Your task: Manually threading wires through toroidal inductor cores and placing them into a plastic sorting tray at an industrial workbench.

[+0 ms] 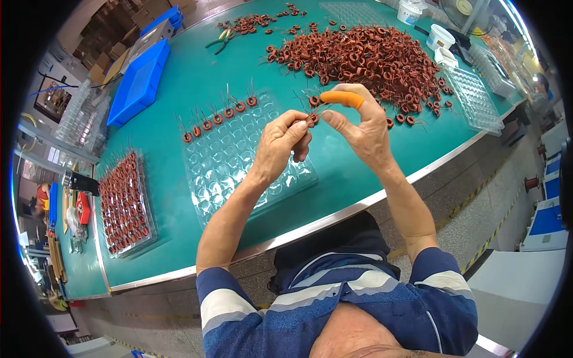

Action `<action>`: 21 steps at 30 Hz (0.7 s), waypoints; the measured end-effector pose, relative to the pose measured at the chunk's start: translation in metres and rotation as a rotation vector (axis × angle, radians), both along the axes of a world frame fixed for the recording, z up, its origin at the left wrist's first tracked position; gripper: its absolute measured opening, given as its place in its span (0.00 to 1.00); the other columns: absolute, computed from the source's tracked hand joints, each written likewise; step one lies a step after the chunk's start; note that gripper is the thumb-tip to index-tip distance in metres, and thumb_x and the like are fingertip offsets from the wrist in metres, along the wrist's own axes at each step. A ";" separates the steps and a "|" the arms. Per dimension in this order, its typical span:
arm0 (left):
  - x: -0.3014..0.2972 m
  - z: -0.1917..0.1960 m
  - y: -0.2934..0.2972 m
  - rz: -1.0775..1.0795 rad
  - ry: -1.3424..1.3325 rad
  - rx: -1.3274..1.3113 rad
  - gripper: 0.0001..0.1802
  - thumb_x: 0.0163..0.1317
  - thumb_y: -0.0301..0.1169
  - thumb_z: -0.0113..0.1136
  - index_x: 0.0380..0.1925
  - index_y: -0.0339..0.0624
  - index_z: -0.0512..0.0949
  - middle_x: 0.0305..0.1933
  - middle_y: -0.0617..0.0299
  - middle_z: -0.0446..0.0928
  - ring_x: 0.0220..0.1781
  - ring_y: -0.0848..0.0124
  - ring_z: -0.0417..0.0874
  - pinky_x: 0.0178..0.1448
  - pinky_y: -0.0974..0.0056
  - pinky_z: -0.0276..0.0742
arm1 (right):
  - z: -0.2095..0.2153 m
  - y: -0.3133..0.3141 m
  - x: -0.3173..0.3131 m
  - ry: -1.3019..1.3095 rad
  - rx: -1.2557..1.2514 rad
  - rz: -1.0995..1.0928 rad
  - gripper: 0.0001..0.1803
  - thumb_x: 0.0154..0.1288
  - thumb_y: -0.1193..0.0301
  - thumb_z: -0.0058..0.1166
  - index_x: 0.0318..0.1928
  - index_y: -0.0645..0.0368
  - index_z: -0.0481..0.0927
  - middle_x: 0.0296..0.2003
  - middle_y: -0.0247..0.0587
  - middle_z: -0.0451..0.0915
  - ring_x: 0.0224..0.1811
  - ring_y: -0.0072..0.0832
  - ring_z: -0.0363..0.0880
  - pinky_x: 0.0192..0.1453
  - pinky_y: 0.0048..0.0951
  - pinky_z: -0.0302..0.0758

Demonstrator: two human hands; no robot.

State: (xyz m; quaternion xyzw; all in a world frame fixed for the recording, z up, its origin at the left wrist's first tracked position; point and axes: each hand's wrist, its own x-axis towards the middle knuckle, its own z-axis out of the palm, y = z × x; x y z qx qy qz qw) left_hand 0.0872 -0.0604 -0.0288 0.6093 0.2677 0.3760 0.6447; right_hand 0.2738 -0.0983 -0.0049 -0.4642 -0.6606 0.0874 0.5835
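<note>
My left hand (285,142) and my right hand (357,126) meet above the green table (173,113), both pinching one small red-brown wound ring coil (313,118) with thin wire leads. An orange rubber cot covers my right index finger (341,98). Below my hands lies a clear plastic blister tray (239,173); a row of several coils (218,117) stands along its far edge. A big heap of loose coils (370,56) lies just beyond my right hand.
A filled clear tray of coils (124,203) sits at the left. Blue bins (140,80) stand at the far left, green-handled pliers (219,40) at the back, white tubs (440,37) and empty clear trays (474,98) at the right. The table's metal edge (334,215) runs close to my body.
</note>
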 end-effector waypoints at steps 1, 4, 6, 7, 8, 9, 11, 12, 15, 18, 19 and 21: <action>0.001 0.001 0.000 -0.025 0.016 0.015 0.13 0.71 0.35 0.47 0.40 0.34 0.72 0.20 0.66 0.67 0.18 0.77 0.69 0.22 0.71 0.64 | 0.002 0.003 0.004 -0.064 0.003 0.076 0.15 0.56 0.63 0.66 0.40 0.59 0.84 0.40 0.40 0.79 0.44 0.31 0.78 0.47 0.31 0.74; 0.002 0.005 -0.001 -0.095 0.040 0.031 0.13 0.70 0.36 0.48 0.39 0.34 0.72 0.20 0.66 0.67 0.18 0.78 0.69 0.22 0.71 0.64 | 0.010 0.008 0.013 -0.179 -0.054 0.203 0.13 0.57 0.64 0.66 0.37 0.62 0.84 0.37 0.43 0.81 0.39 0.32 0.79 0.42 0.32 0.74; -0.001 0.005 0.001 -0.116 0.081 0.058 0.14 0.70 0.36 0.48 0.39 0.35 0.73 0.20 0.67 0.67 0.18 0.78 0.69 0.22 0.71 0.64 | 0.021 0.005 0.016 -0.243 -0.335 0.296 0.14 0.58 0.65 0.65 0.37 0.64 0.84 0.31 0.42 0.81 0.34 0.32 0.80 0.39 0.32 0.75; -0.002 0.005 0.001 -0.151 0.090 0.063 0.13 0.70 0.36 0.48 0.39 0.35 0.73 0.20 0.67 0.67 0.18 0.78 0.69 0.21 0.71 0.64 | 0.023 0.004 0.015 -0.322 -0.294 0.246 0.14 0.59 0.66 0.64 0.36 0.66 0.83 0.28 0.43 0.81 0.29 0.28 0.79 0.35 0.30 0.75; -0.002 0.004 0.001 -0.187 0.098 0.070 0.13 0.70 0.36 0.48 0.38 0.35 0.73 0.20 0.67 0.67 0.18 0.78 0.69 0.21 0.71 0.64 | 0.025 0.006 0.014 -0.324 -0.297 0.250 0.14 0.59 0.66 0.64 0.36 0.66 0.83 0.28 0.43 0.81 0.29 0.28 0.79 0.35 0.30 0.75; -0.002 0.004 0.001 -0.185 0.095 0.069 0.13 0.70 0.36 0.48 0.38 0.35 0.73 0.20 0.67 0.67 0.18 0.78 0.69 0.21 0.71 0.64 | 0.028 0.011 0.014 -0.286 -0.434 0.255 0.13 0.59 0.66 0.63 0.36 0.66 0.83 0.29 0.44 0.81 0.29 0.26 0.79 0.34 0.28 0.74; -0.003 0.003 0.001 -0.119 0.156 0.113 0.13 0.70 0.36 0.48 0.38 0.35 0.73 0.19 0.67 0.67 0.18 0.78 0.69 0.21 0.71 0.63 | 0.028 0.013 0.015 -0.254 -0.562 0.233 0.13 0.59 0.67 0.63 0.37 0.65 0.83 0.30 0.44 0.82 0.29 0.23 0.79 0.34 0.25 0.73; -0.002 0.003 0.001 -0.115 0.153 0.117 0.13 0.70 0.36 0.48 0.38 0.35 0.73 0.19 0.67 0.67 0.18 0.78 0.69 0.21 0.71 0.63 | 0.020 0.014 0.015 -0.113 -0.469 0.222 0.13 0.59 0.67 0.63 0.38 0.65 0.83 0.31 0.43 0.82 0.30 0.23 0.79 0.35 0.24 0.74; 0.001 0.004 0.000 -0.098 0.000 -0.056 0.13 0.70 0.36 0.47 0.39 0.34 0.72 0.20 0.67 0.66 0.18 0.77 0.69 0.21 0.71 0.62 | 0.015 0.007 0.022 -0.003 -0.235 0.111 0.15 0.57 0.67 0.66 0.42 0.63 0.82 0.36 0.39 0.81 0.35 0.23 0.79 0.38 0.24 0.75; -0.002 0.003 0.002 -0.102 -0.051 -0.119 0.14 0.70 0.36 0.47 0.39 0.34 0.72 0.21 0.67 0.66 0.18 0.76 0.70 0.21 0.71 0.63 | 0.011 -0.004 0.017 -0.074 -0.096 0.100 0.17 0.52 0.68 0.69 0.41 0.62 0.82 0.40 0.38 0.79 0.40 0.27 0.79 0.41 0.28 0.76; -0.003 0.002 0.002 -0.098 -0.051 -0.120 0.14 0.70 0.36 0.47 0.39 0.34 0.72 0.21 0.67 0.66 0.18 0.76 0.70 0.21 0.71 0.63 | 0.010 -0.006 0.012 -0.170 -0.002 0.067 0.17 0.51 0.69 0.70 0.41 0.61 0.82 0.41 0.38 0.79 0.42 0.29 0.78 0.43 0.29 0.76; -0.004 0.001 0.003 -0.118 -0.088 -0.145 0.14 0.70 0.37 0.47 0.38 0.35 0.72 0.20 0.67 0.66 0.18 0.76 0.70 0.22 0.71 0.63 | 0.009 -0.006 0.006 -0.276 0.093 0.020 0.17 0.47 0.72 0.71 0.40 0.60 0.83 0.42 0.38 0.78 0.44 0.34 0.77 0.46 0.31 0.75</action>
